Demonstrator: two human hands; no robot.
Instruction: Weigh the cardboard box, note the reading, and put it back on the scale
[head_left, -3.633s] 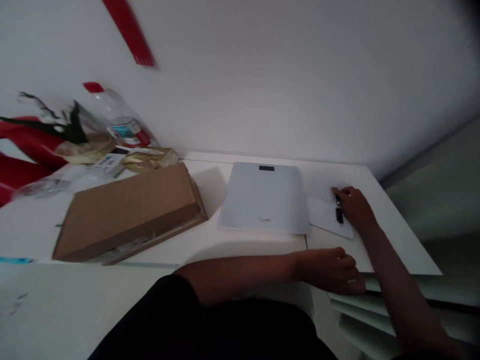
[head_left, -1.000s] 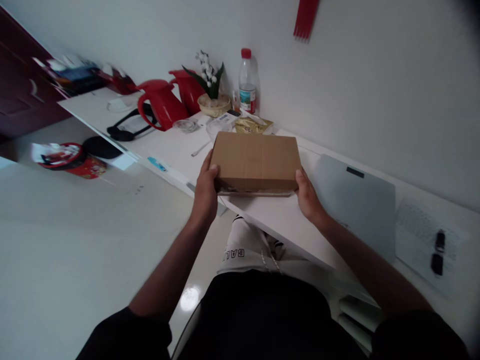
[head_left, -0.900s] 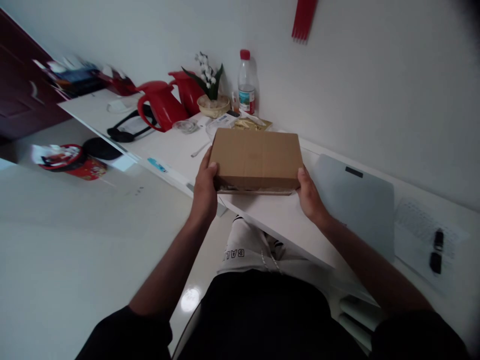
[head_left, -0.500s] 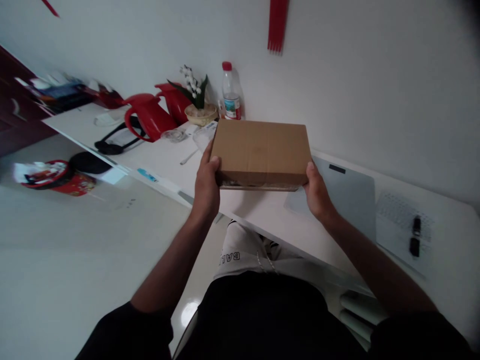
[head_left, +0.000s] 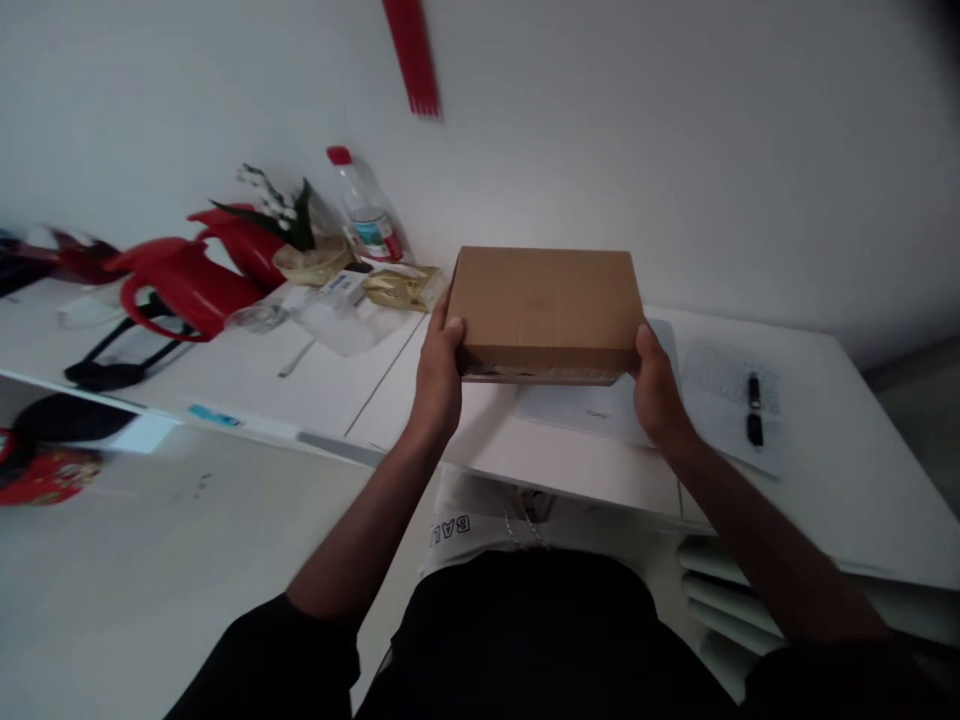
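A flat, rectangular brown cardboard box [head_left: 547, 310] sits at the centre of the frame, held level in the air above a white table [head_left: 840, 480]. The left hand [head_left: 439, 375] clasps the box's left end, thumb on top and fingers beneath, and the right hand [head_left: 656, 385] clasps the right end in the same way; both are closed firmly on the box. Directly under and behind the box, right of centre, lies a flat pale grey bathroom scale [head_left: 592, 405], half hidden by it. Further right lies a white printed sheet [head_left: 720, 390] with a black pen [head_left: 752, 410] on it. In the upper left stand red plastic jugs [head_left: 187, 285], a small basket of white flowers [head_left: 304, 255] and a clear bottle with a red cap [head_left: 364, 210]. To handle the box well, it seems wise to keep both grips even, hold it level and keep it centred over the scale. Compared with half a second ago, the box has moved rightward, from beside the scale to above it, and the view has swung with it, pushing the jugs toward the left edge.
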